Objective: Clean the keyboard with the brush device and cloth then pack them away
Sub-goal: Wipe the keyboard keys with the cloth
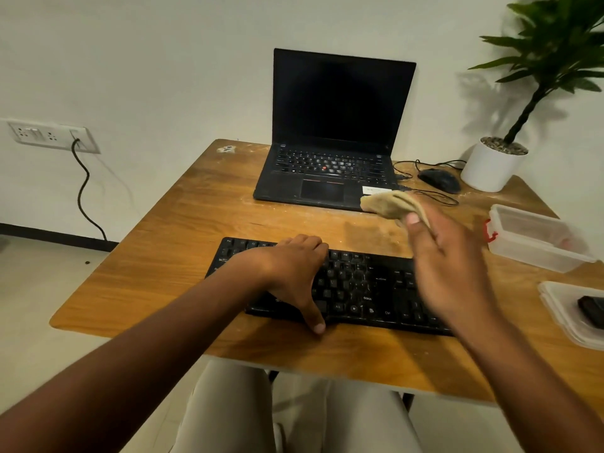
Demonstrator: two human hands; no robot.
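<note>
Your left hand [294,273] lies palm down on the left half of the keyboard [356,286]. Its fingers reach flat over the far key rows, and its thumb is stretched across the near edge with the tip on the table [157,256]. It presses rather than grips.

Your right hand [447,273] is raised above the right end of the keyboard, somewhat blurred. Its thumb and fingers pinch a folded tan cloth [392,204], which sticks out to the far left of the hand, over the table in front of the laptop [330,142]'s near right corner. Whether the cloth touches anything below cannot be told.

The keyboard is black, lies slightly askew near the table's near edge, and shows pale dust or specks between the keys around its middle.

At the right edge of the table is a clear plastic box [536,240] with a red clip. Nearer to you a clear lid or tray [555,308] holds a small dark object [591,310], cut off by the frame edge.
</note>
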